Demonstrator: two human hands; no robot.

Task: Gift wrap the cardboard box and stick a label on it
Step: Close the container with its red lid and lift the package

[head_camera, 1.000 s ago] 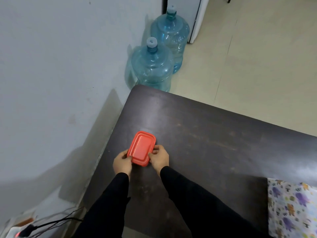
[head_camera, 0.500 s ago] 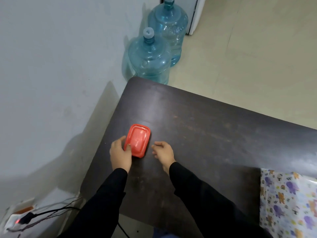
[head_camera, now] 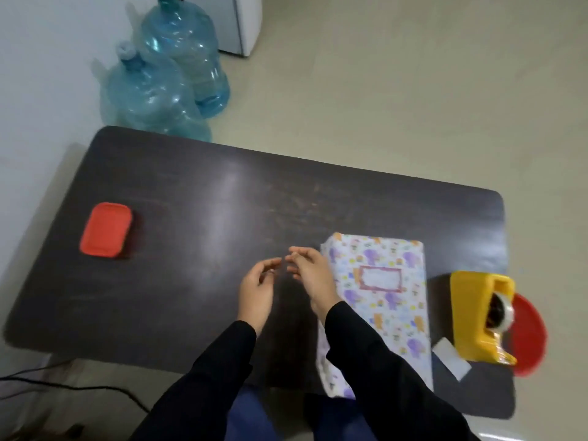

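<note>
Dark wood-look bench [head_camera: 222,202], head view only. Red plastic container [head_camera: 106,230] on the left end, lid on, contents hidden, well apart from everything else. Yellow tape dispenser [head_camera: 471,316] near the right end, holding a tape roll [head_camera: 499,311] in its slot. Red round dish [head_camera: 529,338] shows at the dispenser's right side and sticks out past the bench's right edge; cannot tell if the dispenser sits in it or what it holds. White paper strip [head_camera: 451,358] lies flat just beside the dispenser's near left corner. Two blue water jugs [head_camera: 152,93] on the floor past the far left corner, against the wall; fill level unclear.

Cardboard box [head_camera: 391,316] lies flat on the right half of the bench, between the hands and the dispenser, fully covered in white paper with a purple and orange cartoon print. Long axis runs far to near; the near end reaches the bench's near edge. Label [head_camera: 380,279], white with a red border, sits on the top face in the far half, its long side across the box's width.

Left hand [head_camera: 257,291] hovers over bare bench left of the box, fingers loosely curled, nothing visible in it. Right hand [head_camera: 313,278] is over the box's far left corner, fingers loosely bent, nothing visible held; contact with the box unclear. Fingertips of both hands nearly meet. Motion blur throughout.
</note>
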